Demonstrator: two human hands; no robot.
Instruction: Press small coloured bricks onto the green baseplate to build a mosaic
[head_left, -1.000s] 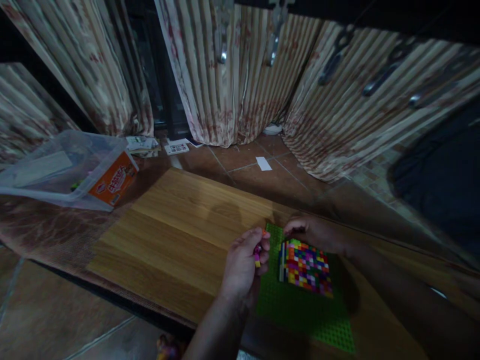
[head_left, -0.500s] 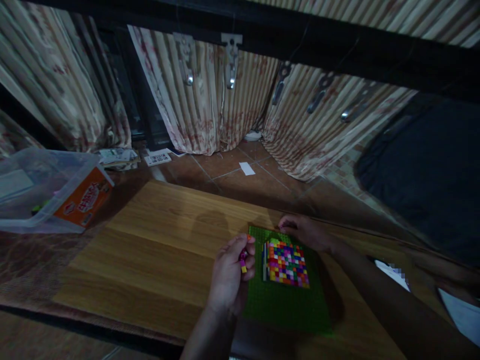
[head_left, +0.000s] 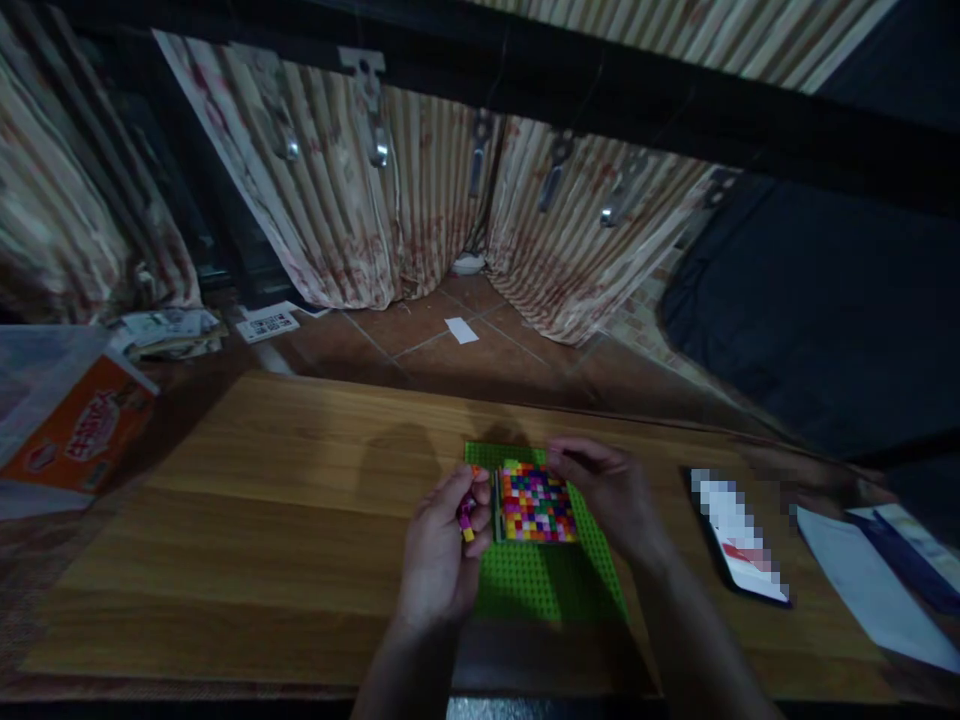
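While pinched, brick stack (head_left: 466, 518) upright lengthwise.

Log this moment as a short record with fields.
Left hand: left hand pinches a few small pink and yellow bricks
Right hand: right hand rests at the far right edge of the multicoloured brick mosaic
Base: flat green studded baseplate under the mosaic
Surface: wooden board
Nearby: dark phone to the right
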